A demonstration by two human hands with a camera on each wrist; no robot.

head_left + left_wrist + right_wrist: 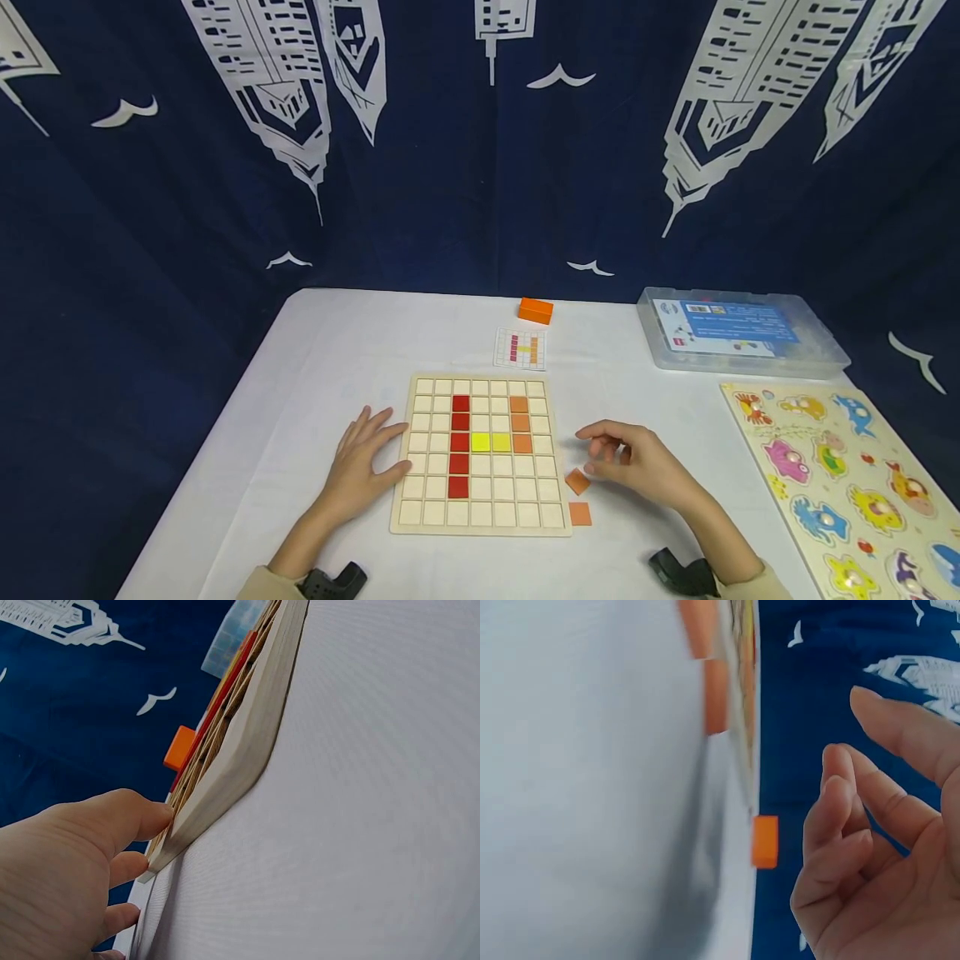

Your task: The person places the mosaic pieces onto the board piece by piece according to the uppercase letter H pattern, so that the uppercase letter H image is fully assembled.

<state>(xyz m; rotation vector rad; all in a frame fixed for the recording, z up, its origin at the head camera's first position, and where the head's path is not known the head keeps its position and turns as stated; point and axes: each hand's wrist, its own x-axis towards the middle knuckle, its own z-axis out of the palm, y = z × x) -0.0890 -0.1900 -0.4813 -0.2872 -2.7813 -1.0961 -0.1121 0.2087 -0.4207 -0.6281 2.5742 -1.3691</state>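
Note:
A wooden grid board [486, 513] lies on the white table. Its pockets hold a column of several red tiles [459, 443], two yellow tiles [491, 442] side by side, and a column of three orange tiles [520, 422]. My left hand [365, 458] rests at the board's left edge with fingers spread, thumb and fingertip right at the rim. Off the board's right side my right hand [637, 462] hovers, fingers loosely bent and nothing between thumb and forefinger [877, 787]. Just below its fingertips lies a tilted loose orange tile [577, 481]; another orange tile [581, 513] lies nearer me, against the board.
Behind the board lies a small pattern card [520, 348] printed with the same colours, and beyond it an orange block [536, 311]. A clear plastic case [742, 333] sits at the back right. An animal picture board [840, 483] covers the right side of the table.

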